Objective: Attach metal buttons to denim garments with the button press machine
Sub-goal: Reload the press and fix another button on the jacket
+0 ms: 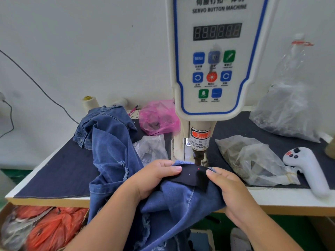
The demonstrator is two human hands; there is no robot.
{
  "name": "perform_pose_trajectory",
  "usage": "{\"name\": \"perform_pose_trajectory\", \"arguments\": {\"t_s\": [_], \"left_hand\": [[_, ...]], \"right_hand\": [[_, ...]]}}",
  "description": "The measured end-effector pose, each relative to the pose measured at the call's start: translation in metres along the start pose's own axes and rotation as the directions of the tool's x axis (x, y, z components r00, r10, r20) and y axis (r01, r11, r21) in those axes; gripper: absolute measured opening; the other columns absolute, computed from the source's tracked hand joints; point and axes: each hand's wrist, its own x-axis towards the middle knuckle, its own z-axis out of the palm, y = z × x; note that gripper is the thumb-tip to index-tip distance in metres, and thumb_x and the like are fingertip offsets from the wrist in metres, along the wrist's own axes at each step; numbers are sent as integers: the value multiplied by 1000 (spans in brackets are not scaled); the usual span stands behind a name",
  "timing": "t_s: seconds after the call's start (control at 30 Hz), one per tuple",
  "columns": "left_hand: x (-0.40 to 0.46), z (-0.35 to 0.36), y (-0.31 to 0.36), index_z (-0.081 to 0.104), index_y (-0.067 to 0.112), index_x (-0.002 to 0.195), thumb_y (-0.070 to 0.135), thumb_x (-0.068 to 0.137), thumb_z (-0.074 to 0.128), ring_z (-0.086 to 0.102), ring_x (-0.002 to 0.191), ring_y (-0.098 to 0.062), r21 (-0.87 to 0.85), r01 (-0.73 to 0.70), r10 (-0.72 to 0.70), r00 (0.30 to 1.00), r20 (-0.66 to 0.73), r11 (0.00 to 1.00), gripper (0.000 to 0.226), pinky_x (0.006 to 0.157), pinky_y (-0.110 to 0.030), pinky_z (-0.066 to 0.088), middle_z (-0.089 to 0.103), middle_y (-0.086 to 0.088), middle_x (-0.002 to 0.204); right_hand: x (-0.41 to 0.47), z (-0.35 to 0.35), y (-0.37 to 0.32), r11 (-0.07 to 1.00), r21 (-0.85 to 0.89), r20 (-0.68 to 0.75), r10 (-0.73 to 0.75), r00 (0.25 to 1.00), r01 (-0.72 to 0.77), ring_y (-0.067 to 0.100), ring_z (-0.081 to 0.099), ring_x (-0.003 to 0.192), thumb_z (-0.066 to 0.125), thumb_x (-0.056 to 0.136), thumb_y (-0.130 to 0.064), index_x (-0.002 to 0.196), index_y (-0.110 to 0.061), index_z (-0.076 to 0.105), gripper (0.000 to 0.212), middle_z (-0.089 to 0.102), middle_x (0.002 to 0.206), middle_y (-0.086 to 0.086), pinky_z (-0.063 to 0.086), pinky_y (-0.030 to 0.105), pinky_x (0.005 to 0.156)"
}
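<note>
- The denim (181,200) hangs over the front edge of the table (54,171), and its top fold sits right under the press head (199,156) of the button machine (215,57).
- A dark patch (192,175) lies uppermost on that fold, probably the inner facing where the button goes.
- A red dot (198,168) glows on the patch just below the head; it looks like an aiming light, so the cloth seems lined up to it.
- The left hand (154,178) pinches the patch's left edge, fingers curled round the fold and thumb flat on top.
- The right hand (228,185) does the same on the right edge, thumb on the dark cloth and fingers wrapped under the denim.
- Both thumbs sit to either side of the dot, apart from it; that stretches the spot flat and keeps fingers clear of the head, as the warning label (199,137) urges.
- No button is visible on the patch; whether one is loaded in the head cannot be told.
- More denim (105,124) trails back over the table to the left.
- Further out, plastic bags sit around the machine: a pink bag (159,116) behind, a clear bag (250,160) at right, likely parts stock within reach.
- A white handset (308,169) lies at the far right edge.
</note>
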Motion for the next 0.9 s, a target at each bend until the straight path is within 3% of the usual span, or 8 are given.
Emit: {"name": "perform_pose_trajectory", "arguments": {"t_s": [0.13,0.23,0.33,0.57,0.73,0.9], "left_hand": [[-5,-4,-5,65,-5,117,20,83,66,65,95,-30,-121,0,9,997,80,993,42,93,-39,50,67,-23,108],[-7,-5,-5,67,-2,113,18,84,63,67,93,-28,-151,-22,36,995,92,988,36,90,-37,51,68,-20,106],[-6,-1,-5,68,2,112,21,88,61,65,95,-28,-162,-9,23,996,84,987,31,93,-38,49,67,-21,109],[1,3,-2,64,4,124,27,96,58,59,118,-34,54,21,-24,997,69,998,37,109,-44,42,64,-22,127],[1,2,-2,69,-2,110,22,85,66,64,99,-30,11,42,-43,998,47,999,35,92,-36,50,68,-22,110],[2,1,-4,57,-17,118,19,80,65,57,103,-36,-49,23,-22,1000,4,999,53,97,-43,42,61,-30,112]], "right_hand": [[-7,5,10,988,155,16,8,1000,-10,29,68,85,61,82,-26,89,-6,74,24,72,96,23,53,36,73],[-8,10,13,984,180,7,-2,1000,1,30,70,91,60,84,-26,92,-7,74,25,73,100,23,54,37,76],[-5,12,10,994,108,-58,9,998,-2,28,70,87,54,95,-17,88,-10,75,23,73,96,22,51,39,77],[4,2,2,993,-115,-160,-24,987,6,32,65,86,54,98,-17,87,-7,70,22,70,96,27,48,45,82],[2,-2,1,992,-120,-83,22,996,-32,25,68,79,54,98,-17,86,-11,73,24,74,88,16,50,32,69],[3,-6,-7,991,20,-12,133,991,-133,23,69,73,58,92,-13,78,-8,73,22,73,85,16,51,27,59]]}}
